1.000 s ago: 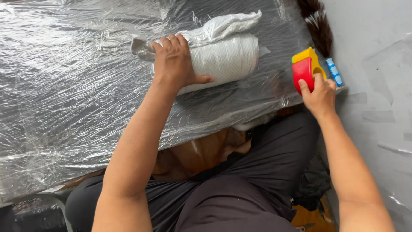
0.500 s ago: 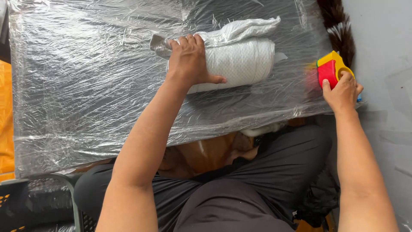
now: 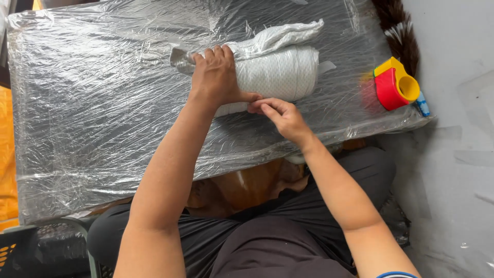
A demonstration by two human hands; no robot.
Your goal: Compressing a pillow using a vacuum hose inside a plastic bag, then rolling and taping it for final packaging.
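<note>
A rolled white cloth bundle [image 3: 280, 72] lies on a board covered in clear plastic film [image 3: 92, 103]. My left hand [image 3: 216, 77] presses down on the left half of the roll, fingers spread over its top. My right hand [image 3: 282, 117] rests at the roll's near edge, fingertips pinched against the cloth beside my left thumb. A red and yellow tape dispenser [image 3: 393, 85] sits by itself on the board's right edge.
A dark brush [image 3: 399, 28] lies at the upper right, past the board. Grey floor [image 3: 458, 154] runs along the right side. An orange surface [image 3: 6, 154] shows at the far left, and a dark crate [image 3: 31, 255] at the lower left.
My right hand has let go of the tape dispenser at the right edge and moved left to the near side of the roll. My left hand stays on the roll.
</note>
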